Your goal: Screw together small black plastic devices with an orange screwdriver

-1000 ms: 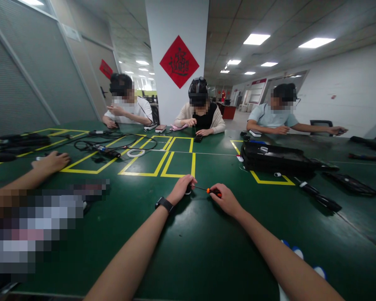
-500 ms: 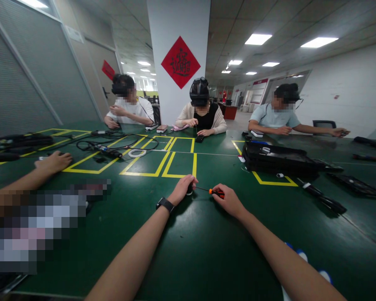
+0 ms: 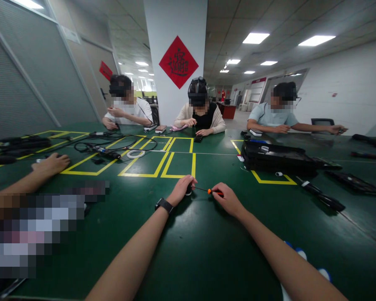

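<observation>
My right hand (image 3: 227,198) is closed around the orange and black handle of a screwdriver (image 3: 210,191). Its thin shaft points left, level with the table, toward a small dark piece with a pale lower edge (image 3: 188,190). My left hand (image 3: 181,190) is closed on that piece and hides most of it, so its kind does not show. Whether the screwdriver's tip touches the piece I cannot make out. Both hands rest low over the green table (image 3: 188,242), in front of yellow taped rectangles.
Black cases (image 3: 278,159) lie stacked at the right, with a black rod-like item (image 3: 322,195) nearer. Cables (image 3: 103,149) and a white ring (image 3: 135,154) are at the left. A neighbour's hand (image 3: 52,163) rests at far left. Several people sit opposite; one (image 3: 200,113) handles a small black item.
The whole view has shifted very slightly. My hands keep almost the same pose, with the screwdriver still between them; its handle looks turned a little.
</observation>
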A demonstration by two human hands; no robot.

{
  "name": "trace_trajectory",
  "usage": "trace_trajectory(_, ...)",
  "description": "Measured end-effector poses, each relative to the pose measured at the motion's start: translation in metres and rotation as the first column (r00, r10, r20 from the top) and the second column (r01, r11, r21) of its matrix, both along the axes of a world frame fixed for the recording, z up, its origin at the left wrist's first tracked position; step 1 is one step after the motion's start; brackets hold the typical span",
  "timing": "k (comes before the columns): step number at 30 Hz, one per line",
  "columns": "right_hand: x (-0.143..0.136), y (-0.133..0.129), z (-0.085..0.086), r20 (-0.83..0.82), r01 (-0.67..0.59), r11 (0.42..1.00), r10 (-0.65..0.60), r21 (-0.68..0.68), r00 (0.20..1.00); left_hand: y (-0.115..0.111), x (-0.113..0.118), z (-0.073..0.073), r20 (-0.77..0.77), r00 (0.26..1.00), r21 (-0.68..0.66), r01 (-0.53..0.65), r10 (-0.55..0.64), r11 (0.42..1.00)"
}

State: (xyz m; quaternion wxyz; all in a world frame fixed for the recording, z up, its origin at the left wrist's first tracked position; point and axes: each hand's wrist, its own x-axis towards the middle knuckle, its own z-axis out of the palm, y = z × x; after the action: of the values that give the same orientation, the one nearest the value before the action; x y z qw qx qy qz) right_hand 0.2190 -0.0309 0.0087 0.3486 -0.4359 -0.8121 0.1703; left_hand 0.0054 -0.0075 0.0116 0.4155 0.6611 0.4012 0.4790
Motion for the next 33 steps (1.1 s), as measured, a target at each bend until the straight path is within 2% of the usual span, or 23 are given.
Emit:
trace_trajectory(9, -0.0005, 0.0000, -0.0018, -0.020, -0.020, 0.999, 0.019, -0.039, 1.000, 0.0037, -0.0005, -0.0049, 0.008, 1.000, 0.001, -0.011, 0.011, 1.000)
trace_trajectory(14, 0.0000, 0.0024, -0.0009, 0.020, -0.041, 0.999, 0.041, -0.010, 0.999, 0.0039, -0.0006, -0.0043, 0.040, 0.999, -0.015, 0.019, -0.019, 1.000)
trace_trajectory(23, -0.0003, 0.0026, -0.0044, -0.009, -0.010, 1.000, 0.010, 0.006, 1.000, 0.0024, -0.0012, -0.0036, 0.051, 0.998, 0.001, 0.037, -0.037, 0.999)
trace_trajectory(28, 0.0007, 0.0047, -0.0038, 0.020, -0.042, 0.999, 0.042, 0.007, 0.999, 0.0028, -0.0006, -0.0032, 0.029, 0.999, -0.005, 0.014, -0.014, 1.000)
trace_trajectory(33, 0.0014, 0.0030, -0.0037, -0.017, -0.025, 0.999, 0.026, 0.023, 1.000, 0.0042, -0.0007, -0.0038, 0.007, 1.000, -0.009, 0.002, -0.002, 1.000)
